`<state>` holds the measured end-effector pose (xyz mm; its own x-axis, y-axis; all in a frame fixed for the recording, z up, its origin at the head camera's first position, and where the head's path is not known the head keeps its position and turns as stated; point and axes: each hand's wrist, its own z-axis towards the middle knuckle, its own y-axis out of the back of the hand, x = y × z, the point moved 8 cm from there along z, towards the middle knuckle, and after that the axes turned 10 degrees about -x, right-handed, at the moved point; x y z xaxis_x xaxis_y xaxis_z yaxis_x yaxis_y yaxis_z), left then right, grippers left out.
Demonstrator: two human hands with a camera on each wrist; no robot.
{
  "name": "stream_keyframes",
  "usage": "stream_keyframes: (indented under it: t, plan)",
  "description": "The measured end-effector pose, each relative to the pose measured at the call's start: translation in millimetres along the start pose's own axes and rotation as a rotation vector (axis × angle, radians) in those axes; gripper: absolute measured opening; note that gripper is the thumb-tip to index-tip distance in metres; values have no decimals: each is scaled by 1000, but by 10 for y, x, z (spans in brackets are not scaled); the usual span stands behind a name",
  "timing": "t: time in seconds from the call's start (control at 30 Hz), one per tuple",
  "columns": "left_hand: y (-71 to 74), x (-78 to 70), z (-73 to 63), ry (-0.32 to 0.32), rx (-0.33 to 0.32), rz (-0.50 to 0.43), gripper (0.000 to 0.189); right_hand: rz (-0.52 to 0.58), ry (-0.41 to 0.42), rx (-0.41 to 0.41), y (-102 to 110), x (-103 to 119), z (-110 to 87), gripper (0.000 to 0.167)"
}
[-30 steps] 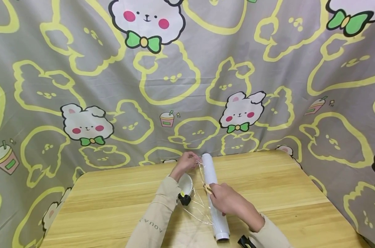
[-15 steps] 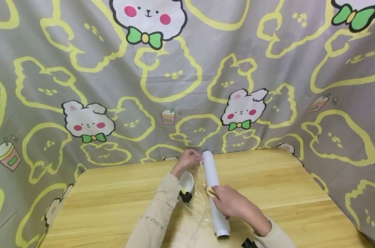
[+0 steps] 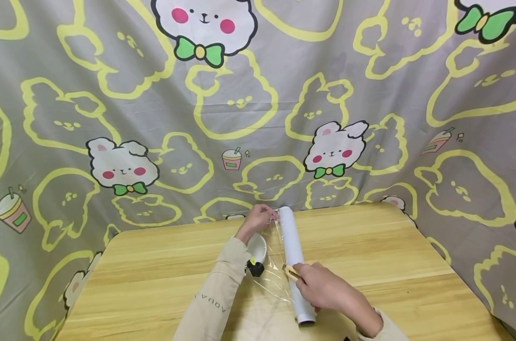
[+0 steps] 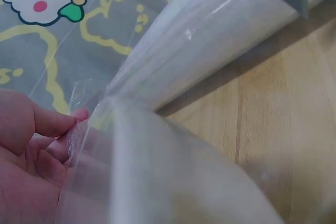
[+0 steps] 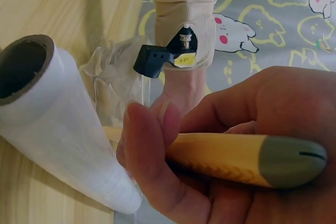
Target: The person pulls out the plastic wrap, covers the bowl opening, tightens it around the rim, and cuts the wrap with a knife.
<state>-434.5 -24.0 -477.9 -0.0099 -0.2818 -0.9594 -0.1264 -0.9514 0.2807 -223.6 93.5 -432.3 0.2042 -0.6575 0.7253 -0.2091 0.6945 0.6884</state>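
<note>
A long white roll of cling film (image 3: pixel 290 237) lies lengthwise on the table, its hollow core (image 5: pixel 23 69) facing the right wrist camera. Clear film (image 3: pixel 275 282) stretches off its left side in shiny folds. At the roll's far end my left hand (image 3: pixel 259 219) pinches the film's edge between thumb and fingers, as the left wrist view also shows. My right hand (image 3: pixel 324 286) grips a yellow utility knife (image 5: pixel 220 153) with a grey end, its tip against the film beside the roll. Under my left wrist stands a white bowl (image 3: pixel 258 247), partly hidden by the sleeve.
The wooden table (image 3: pixel 381 255) reaches back to a grey patterned curtain (image 3: pixel 258 113), close behind the roll's far end. A black wrist camera (image 3: pixel 255 268) on my left sleeve hangs just over the film.
My right hand has slid the knife along the roll toward me, down its left side. My left hand keeps its pinch on the film at the far end.
</note>
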Motion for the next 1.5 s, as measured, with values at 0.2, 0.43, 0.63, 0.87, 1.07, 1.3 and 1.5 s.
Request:
stream_keyframes:
  t: [0.2,0.43,0.63,0.87,1.07,1.3,1.5]
  plan:
    - [3,5,-3,9,4,-18,17,15,9,25,-13,17,-76,21]
    - [-7,-13,-8,9,2,-26,17,20,-6,78,-17,5,-178,39]
    - [-30,2,3,25,5,-23,18,33,15,101,-15,42,-264,28]
    - [-31,-9,-4,12,-6,-4,18,38,9,139,-20,57,-367,22]
    - [-20,11,-6,19,-2,-18,16,-84,-10,129,-18,27,-414,17]
    - [-18,26,-37,37,12,-58,15,-182,45,109,-52,10,-427,13]
    - [-9,10,-37,35,6,-52,20,-129,48,146,-81,-3,-474,19]
